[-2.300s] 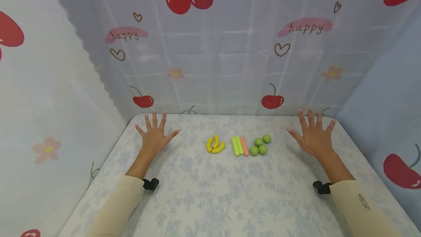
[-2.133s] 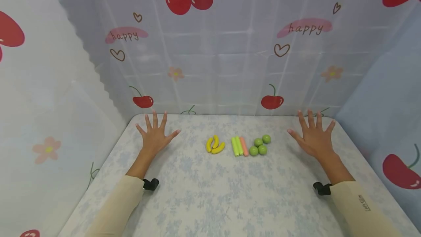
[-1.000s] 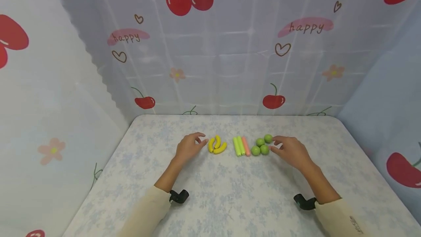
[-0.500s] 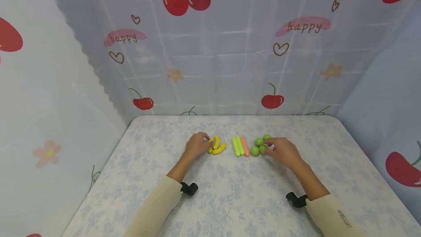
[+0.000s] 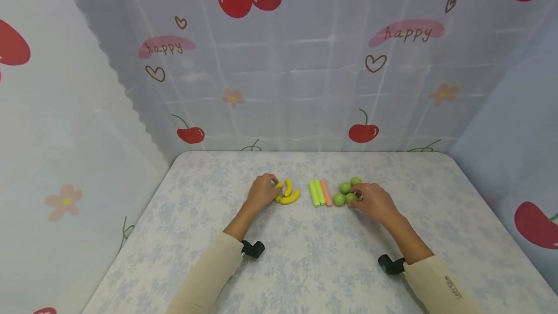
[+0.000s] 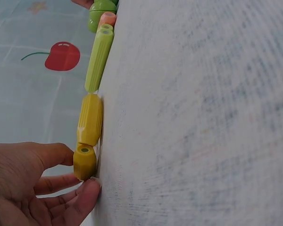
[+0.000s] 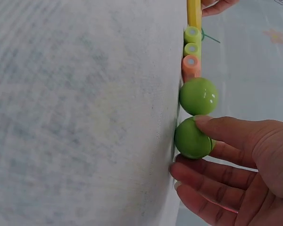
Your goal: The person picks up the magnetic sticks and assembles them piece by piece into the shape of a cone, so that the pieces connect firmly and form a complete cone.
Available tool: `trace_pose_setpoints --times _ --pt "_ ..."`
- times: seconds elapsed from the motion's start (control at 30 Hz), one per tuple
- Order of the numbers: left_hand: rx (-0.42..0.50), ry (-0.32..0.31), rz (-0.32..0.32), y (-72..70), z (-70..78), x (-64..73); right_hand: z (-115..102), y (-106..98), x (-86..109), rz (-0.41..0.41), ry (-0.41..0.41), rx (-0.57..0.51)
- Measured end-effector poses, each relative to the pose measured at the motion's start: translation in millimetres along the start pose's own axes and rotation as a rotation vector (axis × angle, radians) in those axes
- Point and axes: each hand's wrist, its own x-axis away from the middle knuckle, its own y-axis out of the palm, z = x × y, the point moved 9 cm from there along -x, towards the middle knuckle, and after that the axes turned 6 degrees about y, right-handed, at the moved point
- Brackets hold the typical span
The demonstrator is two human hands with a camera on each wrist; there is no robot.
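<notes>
In the head view my left hand (image 5: 261,193) holds the leftmost toy banana (image 5: 278,199) between thumb and fingers, covering part of it. The left wrist view shows the digits on both sides of that banana (image 6: 85,162), which stays by the table surface. Two more toy bananas (image 5: 290,197) lie just right of it. At the right, my right hand (image 5: 376,202) pinches the near right green ball (image 5: 350,198); in the right wrist view the thumb rests on the ball (image 7: 193,137) and fingers curve under it. Several green balls are grouped there.
Between bananas and balls lie two yellow-green ribbed sticks (image 5: 317,193) and an orange stick (image 5: 326,193), side by side. All stand on a pale patterned table (image 5: 296,256). A cherry-print curtain (image 5: 287,101) rises along the table's back edge.
Both hands have come inward from lying spread at the table's sides, left to the bananas, right to the balls. Their fingers have closed around one piece each. The pieces have not visibly shifted.
</notes>
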Motion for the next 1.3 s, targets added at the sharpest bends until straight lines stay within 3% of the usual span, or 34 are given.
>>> trace_pose_setpoints --times 0.4,0.7,0.93,1.1,1.3 --pt "0.165 -0.009 -0.042 -1.1 1.8 4.0 6 -2 1.6 0.013 0.005 -0.038" --pt "0.189 -0.006 -0.007 -2.0 0.7 5.6 6 -4 3.9 0.007 0.01 -0.053" --pt "0.235 -0.036 -0.016 3.8 -6.0 6.7 7 -8 6.5 0.023 0.014 -0.05" --pt "0.216 -0.005 -0.002 6.4 -5.9 8.4 8 -10 9.5 0.045 0.009 -0.059" --pt "0.123 0.049 0.048 7.0 0.6 12.2 8 -13 12.1 0.06 -0.004 -0.067"
